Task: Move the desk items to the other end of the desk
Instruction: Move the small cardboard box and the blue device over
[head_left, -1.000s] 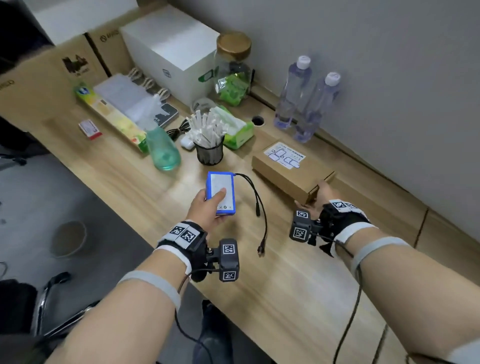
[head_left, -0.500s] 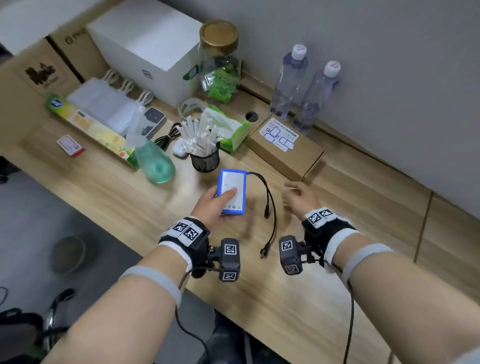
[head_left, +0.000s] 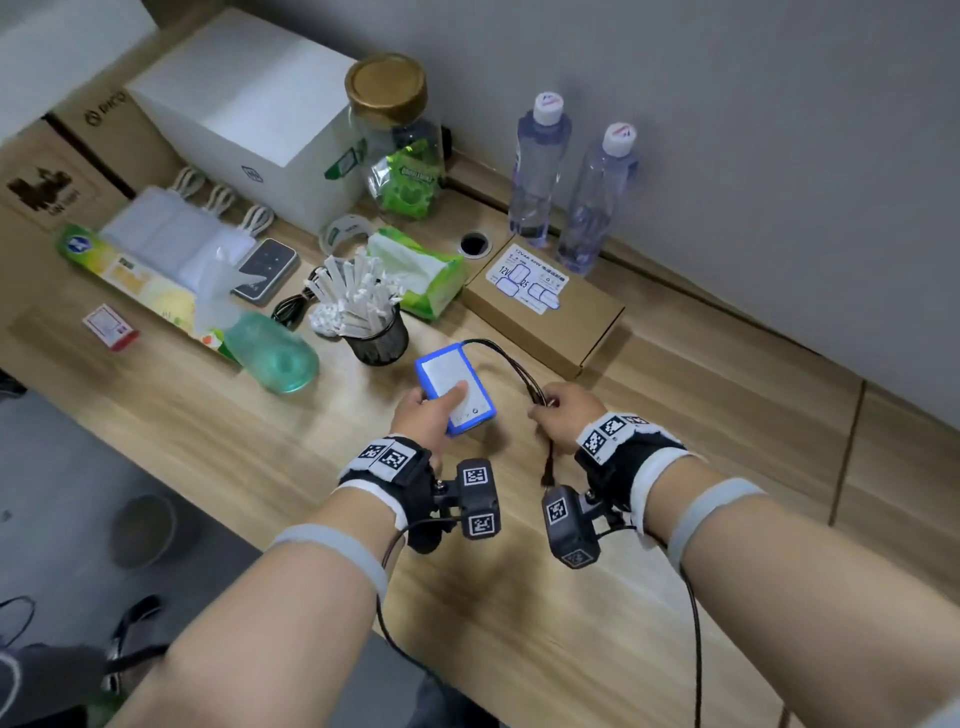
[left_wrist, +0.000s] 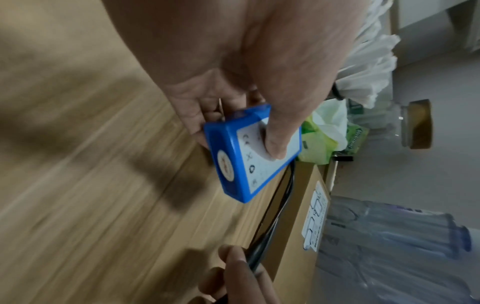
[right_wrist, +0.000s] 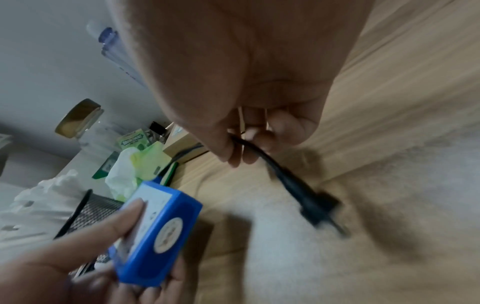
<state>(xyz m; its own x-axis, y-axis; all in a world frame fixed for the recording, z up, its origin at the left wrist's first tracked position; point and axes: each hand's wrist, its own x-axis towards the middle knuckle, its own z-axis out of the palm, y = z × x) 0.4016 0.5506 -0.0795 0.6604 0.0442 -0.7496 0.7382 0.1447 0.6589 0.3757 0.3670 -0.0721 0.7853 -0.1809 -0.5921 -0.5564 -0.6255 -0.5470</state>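
Note:
A blue battery pack (head_left: 453, 385) with a white label is held above the wooden desk (head_left: 311, 457) by my left hand (head_left: 427, 415), thumb on top and fingers underneath. The left wrist view shows the same grip on the pack (left_wrist: 249, 156). Two black cables (head_left: 511, 364) run from the pack's far end to my right hand (head_left: 558, 410), which pinches them between thumb and fingers. In the right wrist view the cable (right_wrist: 285, 181) hangs below the fingers and ends in a plug. The pack (right_wrist: 158, 232) shows at lower left there.
A brown cardboard box (head_left: 543, 306) lies just beyond the hands, with two water bottles (head_left: 566, 182) at the wall. To the left stand a black mesh cup of white sticks (head_left: 363, 317), a green tissue pack (head_left: 421, 275), a green spray bottle (head_left: 270, 348), a jar (head_left: 395, 140) and a white box (head_left: 249, 109).
My right hand left the cardboard box, moved left and took hold of the black cables. The left hand kept its grip on the battery pack and tilted it a little.

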